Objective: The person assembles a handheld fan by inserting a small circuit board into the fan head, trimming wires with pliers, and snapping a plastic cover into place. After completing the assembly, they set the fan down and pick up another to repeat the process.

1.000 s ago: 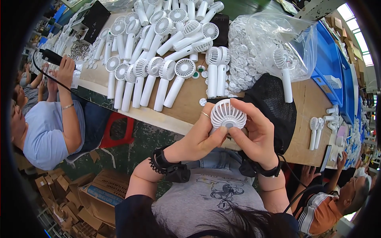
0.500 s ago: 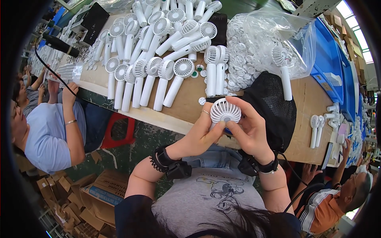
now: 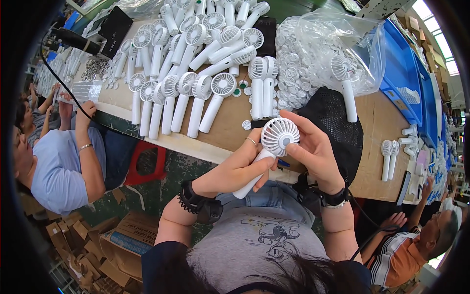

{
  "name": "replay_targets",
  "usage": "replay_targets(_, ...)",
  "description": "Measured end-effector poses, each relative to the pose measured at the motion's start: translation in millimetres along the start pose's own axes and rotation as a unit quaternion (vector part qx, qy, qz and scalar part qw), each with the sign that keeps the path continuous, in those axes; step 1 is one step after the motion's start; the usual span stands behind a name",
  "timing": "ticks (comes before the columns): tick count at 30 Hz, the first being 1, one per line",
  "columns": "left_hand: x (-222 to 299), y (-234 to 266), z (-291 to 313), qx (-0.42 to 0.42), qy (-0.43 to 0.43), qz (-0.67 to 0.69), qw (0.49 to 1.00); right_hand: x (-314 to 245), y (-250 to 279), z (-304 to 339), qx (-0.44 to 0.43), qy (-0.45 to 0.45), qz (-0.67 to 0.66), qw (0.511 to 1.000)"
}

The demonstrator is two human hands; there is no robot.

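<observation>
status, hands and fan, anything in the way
Left hand grips white fan by handle; right hand at grille. Fan slanted, grille toward camera. Black mesh fabric beyond right hand, not blocking.

your bare left grip [image 3: 239, 168] curled, your bare right grip [image 3: 316, 151] cupped, your bare forearms [image 3: 338, 228] converging ahead of you

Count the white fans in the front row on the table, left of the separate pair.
7, left to right: leftmost fan, second fan, third fan, fourth fan, fifth fan, sixth fan and seventh fan, nearest the pair. Others may be hidden behind them.
</observation>
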State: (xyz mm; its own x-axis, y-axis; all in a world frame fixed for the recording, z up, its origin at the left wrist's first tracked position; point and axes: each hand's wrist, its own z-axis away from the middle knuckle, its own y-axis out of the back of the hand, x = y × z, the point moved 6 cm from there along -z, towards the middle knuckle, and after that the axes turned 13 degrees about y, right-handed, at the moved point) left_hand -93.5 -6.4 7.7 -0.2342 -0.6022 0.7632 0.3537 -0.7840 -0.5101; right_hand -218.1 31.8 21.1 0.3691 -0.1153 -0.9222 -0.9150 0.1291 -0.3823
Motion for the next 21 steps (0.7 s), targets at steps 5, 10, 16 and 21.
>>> replay_targets(5, 3, -2, 1, 0.018, 0.008, -0.039, 0.999, -4, 3, -2, -0.038, -0.015, 0.077, 0.996)
replay_targets(10, -2, 1, 4, 0.044, 0.054, -0.159, 0.985, -2, 3, -2, -0.083, -0.001, 0.156, 0.984)
replay_targets(16, -3, 1, 6, 0.068, 0.077, -0.227, 0.968, 11, 4, 7, -0.072, -0.006, 0.125, 0.99)
replay_targets(21, -8, 3, 3, 0.072, 0.071, -0.225, 0.969, 20, 7, 9, -0.067, -0.019, 0.107, 0.992)
